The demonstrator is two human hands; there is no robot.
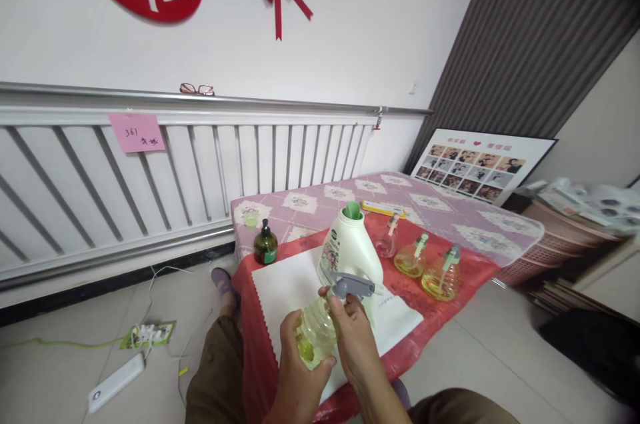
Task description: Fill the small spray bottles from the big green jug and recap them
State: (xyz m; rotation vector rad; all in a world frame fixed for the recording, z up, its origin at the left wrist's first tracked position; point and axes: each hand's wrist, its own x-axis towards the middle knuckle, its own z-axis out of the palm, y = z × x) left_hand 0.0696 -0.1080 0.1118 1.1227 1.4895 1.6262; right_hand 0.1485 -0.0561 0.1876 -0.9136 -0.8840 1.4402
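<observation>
My left hand (pixel 296 361) is wrapped round the body of a small clear spray bottle (pixel 316 329) holding yellowish liquid. My right hand (pixel 355 334) pinches the neck just under its grey trigger head (pixel 353 285). The bottle is held over a white cloth (pixel 285 284) at the near edge of the table. A white detergent jug (pixel 350 247) with a green spout stands right behind the hands.
Three more spray bottles (pixel 425 264) with yellow liquid stand to the right on the red tablecloth (pixel 465 264). A dark green pump bottle (pixel 265 244) is at the left. A radiator (pixel 200 164) lines the wall; a power strip (pixel 116 382) lies on the floor.
</observation>
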